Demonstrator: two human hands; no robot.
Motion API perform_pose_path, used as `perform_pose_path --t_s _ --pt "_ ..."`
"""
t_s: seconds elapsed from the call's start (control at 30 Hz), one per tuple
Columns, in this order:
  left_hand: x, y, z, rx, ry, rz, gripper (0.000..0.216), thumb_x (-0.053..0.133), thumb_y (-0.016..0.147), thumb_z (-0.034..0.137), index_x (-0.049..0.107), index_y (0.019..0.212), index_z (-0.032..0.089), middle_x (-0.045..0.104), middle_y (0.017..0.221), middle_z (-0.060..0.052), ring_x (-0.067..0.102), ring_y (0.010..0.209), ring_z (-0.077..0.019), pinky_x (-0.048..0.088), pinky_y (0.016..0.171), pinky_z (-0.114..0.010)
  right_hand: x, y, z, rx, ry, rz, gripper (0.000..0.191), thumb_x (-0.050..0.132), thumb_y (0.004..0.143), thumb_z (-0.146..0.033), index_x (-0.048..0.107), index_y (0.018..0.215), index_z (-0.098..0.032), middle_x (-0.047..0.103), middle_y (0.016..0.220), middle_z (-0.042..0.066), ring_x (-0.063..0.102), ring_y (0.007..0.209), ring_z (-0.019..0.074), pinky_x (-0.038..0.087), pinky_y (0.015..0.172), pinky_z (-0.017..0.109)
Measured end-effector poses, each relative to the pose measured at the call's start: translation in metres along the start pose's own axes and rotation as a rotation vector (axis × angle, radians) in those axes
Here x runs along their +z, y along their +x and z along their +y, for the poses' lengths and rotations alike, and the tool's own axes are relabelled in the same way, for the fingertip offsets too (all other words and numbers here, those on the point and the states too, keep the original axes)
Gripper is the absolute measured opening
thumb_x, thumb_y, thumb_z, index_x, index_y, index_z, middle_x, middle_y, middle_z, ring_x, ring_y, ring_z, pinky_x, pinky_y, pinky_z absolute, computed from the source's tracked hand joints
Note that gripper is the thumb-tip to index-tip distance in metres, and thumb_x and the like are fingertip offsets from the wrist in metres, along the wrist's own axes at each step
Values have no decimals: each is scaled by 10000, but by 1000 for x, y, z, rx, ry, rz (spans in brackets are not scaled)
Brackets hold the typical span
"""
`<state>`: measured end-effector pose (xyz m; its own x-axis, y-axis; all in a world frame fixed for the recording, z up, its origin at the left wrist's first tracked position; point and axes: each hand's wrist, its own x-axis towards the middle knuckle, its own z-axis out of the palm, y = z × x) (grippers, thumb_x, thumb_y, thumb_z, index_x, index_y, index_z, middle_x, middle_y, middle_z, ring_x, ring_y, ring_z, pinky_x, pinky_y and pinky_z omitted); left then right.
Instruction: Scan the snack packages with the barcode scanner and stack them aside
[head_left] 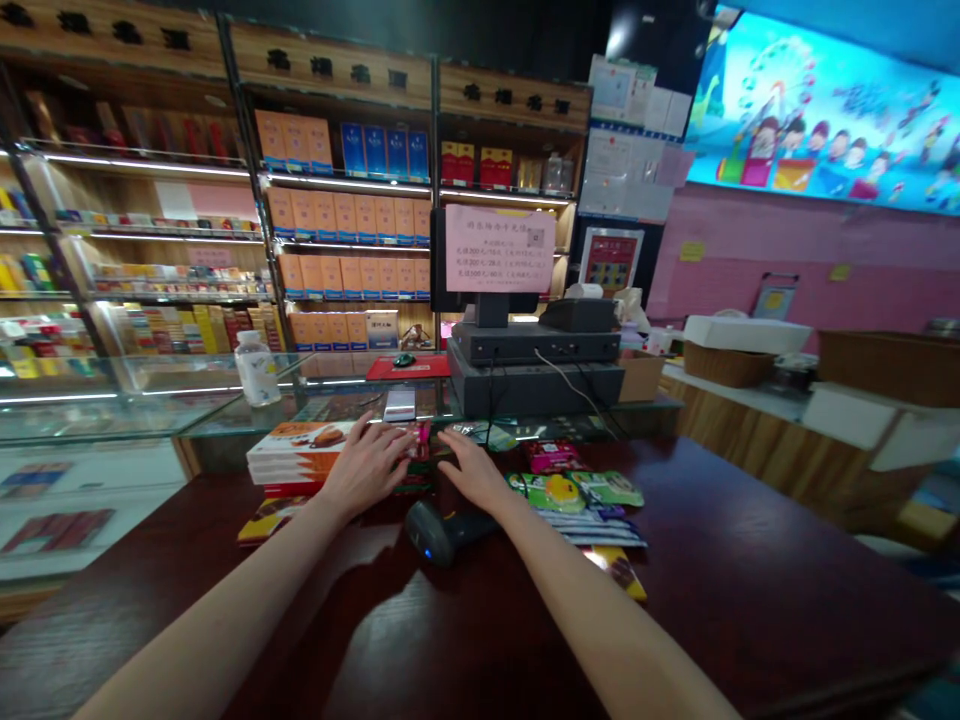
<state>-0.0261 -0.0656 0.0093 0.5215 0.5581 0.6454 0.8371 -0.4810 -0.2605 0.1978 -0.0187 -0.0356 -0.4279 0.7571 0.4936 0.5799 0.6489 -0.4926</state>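
A dark red-brown wooden counter [750,580] is filling the lower view, with two bare forearms reaching across it from 6 o'clock. At 12 o'clock from the hands, a black cash register [536,365] is standing on a glass display case [150,415].

A stack of flat orange-and-white boxes [289,455] is lying at 9 o'clock from the hands. Green and pink snack packets [577,495] are fanning out at 3 o'clock.

The left hand [367,465] is resting palm down on the stack's right end, fingers spread and relaxed, gripping nothing. The right hand [472,472] is hovering palm down just beside it, fingers stretched forward and unclenched. Whether they are touching anything is unclear.

A black barcode scanner [435,530] is lying at 6 o'clock, partly under the right wrist. A clear bottle [256,368] is standing at 11 o'clock. A small pink packet [422,440] is sitting between the fingertips of both hands.
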Motion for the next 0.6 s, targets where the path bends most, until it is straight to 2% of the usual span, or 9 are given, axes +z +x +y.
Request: perform_pose_path --t_s 0.13,0.3,0.5,0.6 --pt "13 31 31 70 -54 -11 320 502 931 306 658 1206 254 721 1155 -67 590 1127 -258 258 1160 -537 -20 -16 29 34 -39 31 532 557 884 -184 515 1413 -152 520 1470 128 444 1388 210 321 1183 412" --pt "40 70 72 143 -115 -61 330 518 924 300 625 1234 261 701 1179 -63 577 1114 -245 246 1161 -517 -52 -40 72 108 -94 104 478 554 881 -169 565 1356 -127 580 1396 135 498 1333 225 360 1155 395" --pt "74 104 114 143 -174 -113 354 523 927 349 598 1261 259 694 1184 -66 547 1153 -256 250 1150 -490 -88 -63 112 225 -154 126 452 541 891 -168 577 1341 -182 598 1374 110 534 1289 222 379 1123 404" --pt "89 117 131 102 -193 -180 394 514 929 410 582 1291 270 697 1194 -66 544 1162 -270 262 1134 -490 -105 -69 126 311 -229 121 415 532 907 -184 597 1316 -192 620 1350 105 552 1266 225 397 1090 379"
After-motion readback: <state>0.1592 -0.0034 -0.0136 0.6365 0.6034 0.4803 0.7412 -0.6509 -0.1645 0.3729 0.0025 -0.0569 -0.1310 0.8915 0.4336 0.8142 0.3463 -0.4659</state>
